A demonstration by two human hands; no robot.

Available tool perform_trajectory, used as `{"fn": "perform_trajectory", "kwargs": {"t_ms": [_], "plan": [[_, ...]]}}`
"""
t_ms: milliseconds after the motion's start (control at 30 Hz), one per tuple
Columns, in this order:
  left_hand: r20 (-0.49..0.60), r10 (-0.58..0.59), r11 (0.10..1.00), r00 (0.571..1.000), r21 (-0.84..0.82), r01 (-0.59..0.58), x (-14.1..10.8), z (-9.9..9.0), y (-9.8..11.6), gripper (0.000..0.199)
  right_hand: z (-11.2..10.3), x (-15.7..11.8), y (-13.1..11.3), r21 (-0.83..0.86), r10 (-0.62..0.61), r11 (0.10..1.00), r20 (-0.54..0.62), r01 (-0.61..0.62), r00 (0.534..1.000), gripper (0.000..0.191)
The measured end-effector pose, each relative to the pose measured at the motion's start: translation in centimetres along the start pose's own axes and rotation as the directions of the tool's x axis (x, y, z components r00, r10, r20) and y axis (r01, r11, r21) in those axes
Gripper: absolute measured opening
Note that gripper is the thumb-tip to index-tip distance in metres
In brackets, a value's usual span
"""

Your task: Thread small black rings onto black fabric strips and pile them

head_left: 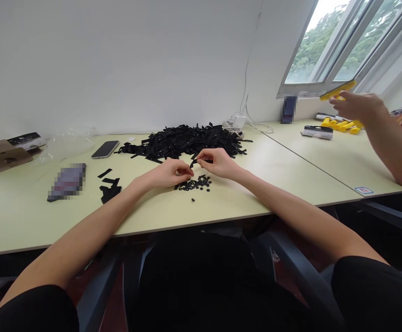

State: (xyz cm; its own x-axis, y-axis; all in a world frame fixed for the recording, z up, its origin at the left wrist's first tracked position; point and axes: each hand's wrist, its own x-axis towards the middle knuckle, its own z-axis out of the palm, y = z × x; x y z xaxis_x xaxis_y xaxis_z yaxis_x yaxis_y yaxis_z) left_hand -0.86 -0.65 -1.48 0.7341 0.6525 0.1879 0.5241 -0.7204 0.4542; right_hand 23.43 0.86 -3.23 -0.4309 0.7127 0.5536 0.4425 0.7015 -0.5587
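My right hand [219,164] pinches a short black fabric strip [193,163], whose free end points toward my left hand. Thumb and fingers of my left hand [174,174] are curled together just left of that strip; anything between the fingertips is too small to make out. Below both hands lies a scatter of small black rings [197,183], with a single one [193,199] apart from it, nearer the table edge. Behind the hands rises a large heap of black strips [183,140]. A smaller group of strips [110,190] rests beyond my left forearm.
A phone [106,149], a blurred packet [67,182], clear plastic [66,143] and a cardboard box [5,154] occupy the left. A white charger [238,121] with cables stands by the wall. At right, another person's hand [358,106] holds a yellow tool [338,90] above yellow pieces [342,125].
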Motion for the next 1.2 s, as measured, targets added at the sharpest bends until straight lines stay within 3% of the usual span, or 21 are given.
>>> {"fn": "perform_trajectory", "kwargs": {"t_ms": [100,400,500,633,800,1200], "plan": [[0.066,0.002,1.0,0.998,0.007,-0.002,-0.1,-0.6,0.2,0.021,0.0,-0.1,-0.3,-0.034,0.012,0.999,0.01,-0.011,1.0,0.016],[0.107,-0.145,0.989,0.984,-0.011,0.147,0.0,-0.5,0.2,0.016,-0.1,-0.2,-0.5,-0.149,0.131,0.981,0.05,-0.123,0.99,0.014],[0.111,-0.134,0.989,0.985,-0.052,0.14,-0.1,-0.3,0.3,0.011,-0.1,-0.2,-0.5,-0.181,0.176,0.97,0.064,-0.162,0.982,0.014],[-0.018,-0.044,0.987,0.999,-0.157,0.041,0.1,0.5,0.2,0.015,0.1,-0.3,-0.5,-0.161,0.181,0.973,0.066,-0.168,0.981,0.015],[-0.226,-0.014,0.987,0.974,-0.16,-0.023,0.3,1.1,0.0,0.021,0.4,-0.3,-0.5,-0.007,0.12,0.993,0.128,-0.12,0.985,0.016],[-0.302,-0.038,0.998,0.953,-0.05,0.024,0.3,0.8,0.0,0.024,0.5,-0.3,-0.4,0.19,0.095,0.973,0.204,-0.134,0.974,0.022]]}}
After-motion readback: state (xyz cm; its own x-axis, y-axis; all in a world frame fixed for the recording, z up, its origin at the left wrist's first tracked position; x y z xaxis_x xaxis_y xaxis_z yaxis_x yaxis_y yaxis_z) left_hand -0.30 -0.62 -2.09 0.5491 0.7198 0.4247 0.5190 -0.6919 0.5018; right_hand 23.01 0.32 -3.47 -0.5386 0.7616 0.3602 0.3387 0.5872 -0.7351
